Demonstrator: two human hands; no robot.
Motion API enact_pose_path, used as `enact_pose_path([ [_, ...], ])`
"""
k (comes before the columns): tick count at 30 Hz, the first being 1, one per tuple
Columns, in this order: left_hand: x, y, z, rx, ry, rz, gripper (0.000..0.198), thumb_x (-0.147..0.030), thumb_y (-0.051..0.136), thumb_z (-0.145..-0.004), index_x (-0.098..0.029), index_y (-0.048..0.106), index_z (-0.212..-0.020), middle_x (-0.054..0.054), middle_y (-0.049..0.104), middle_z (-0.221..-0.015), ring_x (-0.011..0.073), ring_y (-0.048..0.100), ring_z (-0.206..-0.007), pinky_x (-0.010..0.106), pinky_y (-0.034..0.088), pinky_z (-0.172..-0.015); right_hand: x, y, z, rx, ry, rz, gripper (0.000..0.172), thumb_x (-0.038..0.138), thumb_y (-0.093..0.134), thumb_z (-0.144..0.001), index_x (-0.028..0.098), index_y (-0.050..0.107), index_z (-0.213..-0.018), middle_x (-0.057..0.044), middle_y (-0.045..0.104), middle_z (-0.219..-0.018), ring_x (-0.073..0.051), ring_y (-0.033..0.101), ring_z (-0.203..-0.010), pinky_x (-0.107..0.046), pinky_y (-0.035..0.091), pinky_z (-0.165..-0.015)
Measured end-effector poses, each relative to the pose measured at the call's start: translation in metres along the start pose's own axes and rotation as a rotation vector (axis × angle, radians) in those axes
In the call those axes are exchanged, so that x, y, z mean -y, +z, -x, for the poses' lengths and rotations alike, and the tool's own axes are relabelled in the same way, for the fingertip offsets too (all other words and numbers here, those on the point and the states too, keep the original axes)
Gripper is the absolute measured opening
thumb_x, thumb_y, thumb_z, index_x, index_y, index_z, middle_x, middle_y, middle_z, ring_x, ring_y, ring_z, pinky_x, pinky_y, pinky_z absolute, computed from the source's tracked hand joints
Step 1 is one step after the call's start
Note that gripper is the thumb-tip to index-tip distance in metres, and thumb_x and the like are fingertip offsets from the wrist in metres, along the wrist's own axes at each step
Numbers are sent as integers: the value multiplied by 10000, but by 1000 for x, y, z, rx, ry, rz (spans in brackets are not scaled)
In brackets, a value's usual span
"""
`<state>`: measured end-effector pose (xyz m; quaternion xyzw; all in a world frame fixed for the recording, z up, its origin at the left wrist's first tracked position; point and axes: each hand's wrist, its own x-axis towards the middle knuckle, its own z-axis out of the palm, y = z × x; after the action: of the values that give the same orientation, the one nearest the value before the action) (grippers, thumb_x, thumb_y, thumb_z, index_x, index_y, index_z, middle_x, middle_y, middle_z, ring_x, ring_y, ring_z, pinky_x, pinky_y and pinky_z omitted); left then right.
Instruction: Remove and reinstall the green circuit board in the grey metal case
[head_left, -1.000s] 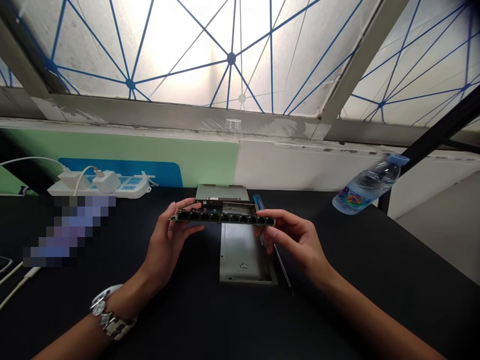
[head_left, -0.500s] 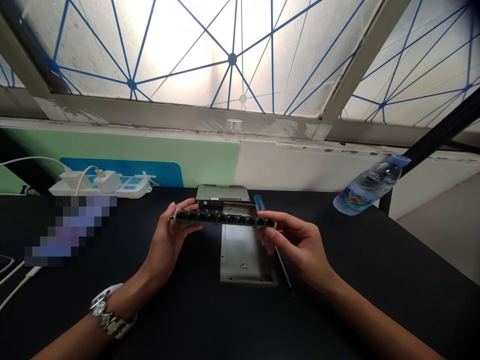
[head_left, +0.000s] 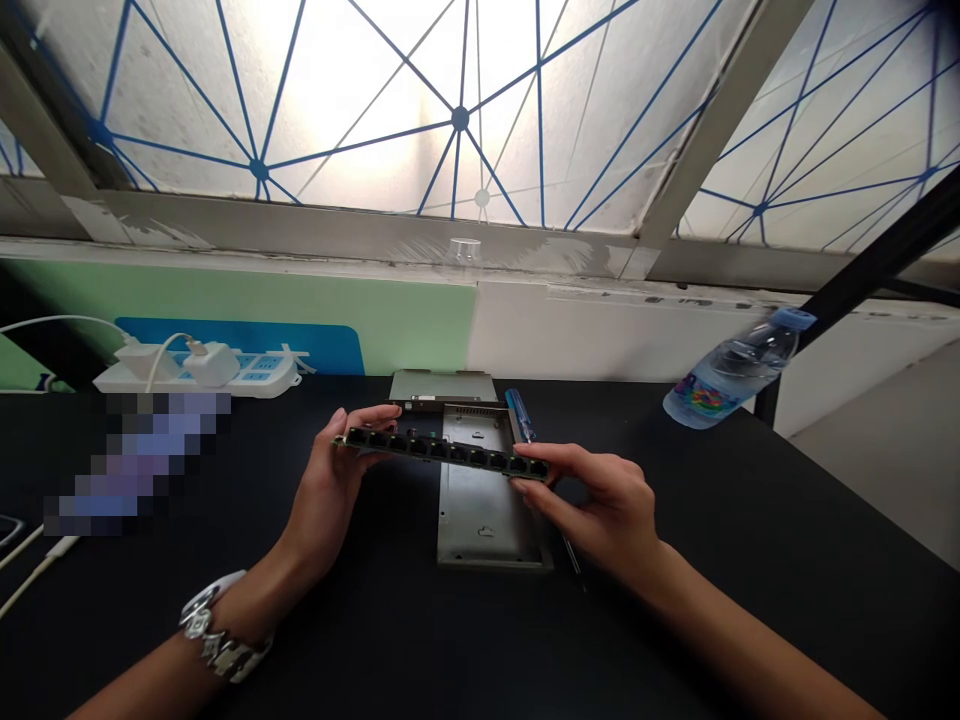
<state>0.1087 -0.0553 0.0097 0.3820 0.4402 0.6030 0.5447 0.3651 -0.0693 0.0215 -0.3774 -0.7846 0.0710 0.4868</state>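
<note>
A long narrow circuit board with a row of several black network ports faces me, held above the table and tilted down to the right. My left hand grips its left end between thumb and fingers. At the right end, my right hand pinches it with thumb and index finger. Below and behind the board lies an open metal casing, its far part partly covered by the board. Another flat metal piece lies behind it. A screwdriver with a blue handle rests beside the casing, its shaft partly hidden by my right hand.
On the left, a white power strip with plugged-in chargers sits against the wall, cables running from it. A pixelated patch covers something in front of it. A water bottle leans at the right near a black post.
The board has tilted, its right end dropping along with my right hand. More of the casing's far inner part shows behind it. My left hand keeps its hold.
</note>
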Motion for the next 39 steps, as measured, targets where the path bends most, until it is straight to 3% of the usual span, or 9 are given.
enact_pose_path([
  [5,-1,2,4,53,24,-58,499,-561,433,-966,-196,774,-962,87,738,-1108,325,604,-1142,412,459,-987,-1,-1,2,-41,1,55,148,295,797,-865,252,761,-1002,19,736,-635,-137,648,-471,-246,541,-511],
  [11,2,-1,5,94,66,-53,442,-485,424,-973,-218,769,-902,70,735,-1140,341,558,-1266,426,399,-1095,-2,-1,2,-53,39,52,152,278,813,-846,241,744,-976,23,743,-646,-135,663,-484,-238,537,-510],
  [24,6,-7,3,166,57,-85,439,-470,391,-960,-229,750,-887,74,693,-1173,353,497,-1338,406,383,-1117,-5,2,3,-44,148,-64,187,262,792,-855,237,725,-1027,19,715,-670,-146,657,-548,-272,567,-576],
  [32,6,-7,4,208,-32,-54,373,-476,467,-971,-262,750,-1087,42,629,-1377,348,448,-1421,451,324,-1194,-5,5,3,-61,241,-151,247,246,751,-890,244,685,-1128,20,676,-728,-144,625,-611,-286,576,-606],
  [35,3,-4,5,203,-56,-9,437,-545,476,-991,-270,714,-1233,52,603,-1460,354,441,-1443,494,353,-1185,-5,5,3,-50,238,-179,251,244,733,-904,245,670,-1146,13,671,-749,-149,624,-623,-290,576,-600],
  [39,-1,-1,5,183,-110,45,601,-653,437,-989,-282,600,-1433,46,441,-1633,347,317,-1541,522,343,-1208,-5,3,6,-13,210,-209,255,251,686,-944,243,646,-1195,-13,687,-806,-170,654,-682,-309,572,-631],
])
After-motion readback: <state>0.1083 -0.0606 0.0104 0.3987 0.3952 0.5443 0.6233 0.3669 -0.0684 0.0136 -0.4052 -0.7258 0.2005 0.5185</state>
